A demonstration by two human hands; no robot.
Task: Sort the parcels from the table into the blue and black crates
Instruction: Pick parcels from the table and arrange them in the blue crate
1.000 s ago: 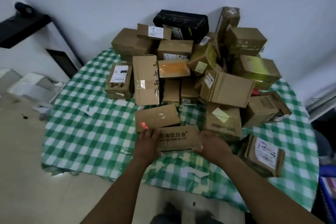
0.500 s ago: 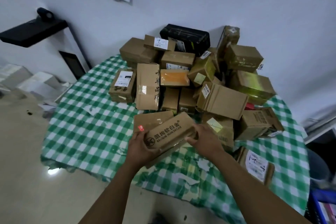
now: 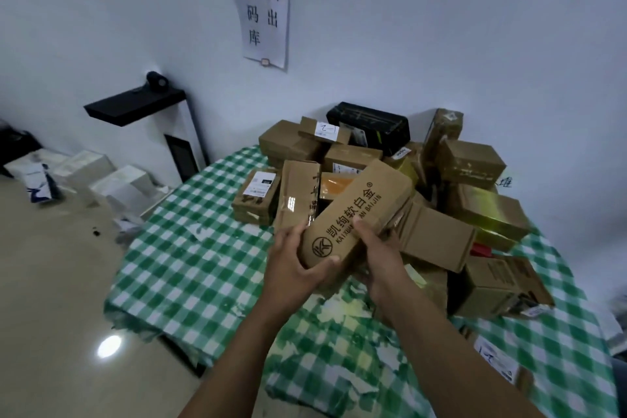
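Every parcel in view is a closed carton, so what each one holds cannot be seen. The pile (image 3: 441,187) of brown parcels covers the desk (image 3: 190,248) from 12 to 4 o'clock of the picture's centre. A black parcel (image 3: 369,127) sits on top at the back, at 12 o'clock.

The box (image 3: 356,214), long, brown and printed with Chinese characters, is held in front of the pile. It is tilted, with its far end toward 1 o'clock.

The left grip (image 3: 295,261) wraps the box's near end from 8 o'clock, thumb laid across the printed face. The right grip (image 3: 380,254) holds the box from 4 o'clock, thumb on the printed face and fingers hidden underneath. Both grips are closed round the box.

The box and the forearms hide the parcels behind and below them. At 5 o'clock a labelled parcel (image 3: 498,361) lies near the desk's edge, its writing too blurred to read. At 10 o'clock another parcel (image 3: 258,192) bears a white label, also unreadable.

On the wall at 12 o'clock hangs a paper notice (image 3: 264,10), its top cut off by the frame. White cartons (image 3: 101,176) lie on the floor at 9 o'clock.
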